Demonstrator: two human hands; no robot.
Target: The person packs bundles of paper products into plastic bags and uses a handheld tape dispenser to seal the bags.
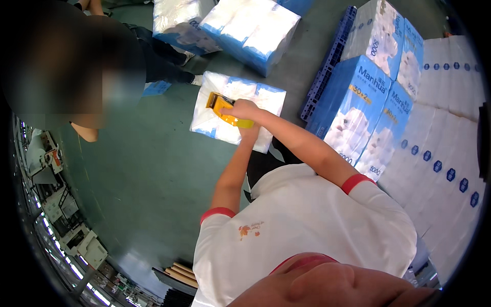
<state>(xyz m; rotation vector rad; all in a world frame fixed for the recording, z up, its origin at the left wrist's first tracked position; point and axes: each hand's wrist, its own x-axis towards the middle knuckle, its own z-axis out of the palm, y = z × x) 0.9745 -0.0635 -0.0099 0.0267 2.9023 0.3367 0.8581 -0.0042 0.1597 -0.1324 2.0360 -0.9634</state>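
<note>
A yellow handheld tape dispenser (pixel 221 106) with a dark strip along its far side is held over a plastic-wrapped pack (pixel 204 125) in white and blue. My right hand (pixel 244 110) reaches in from the right, its fingers curled on the dispenser's upper side. Close by its near, yellow-green end is my left hand (pixel 249 133), over the pack. The left fingers are mostly hidden behind the dispenser, so their grip does not show. The pack lies in front of me, its wrapped top facing up.
More wrapped packs (pixel 250 28) stand at the far side. On the right, blue-and-white packs (pixel 353 107) are stacked beside a dark blue plastic pallet (pixel 327 64) and tall white wrapped stacks (pixel 434 148). Another person (pixel 169 61) is at the far left. Machinery (pixel 66 210) lines the left edge.
</note>
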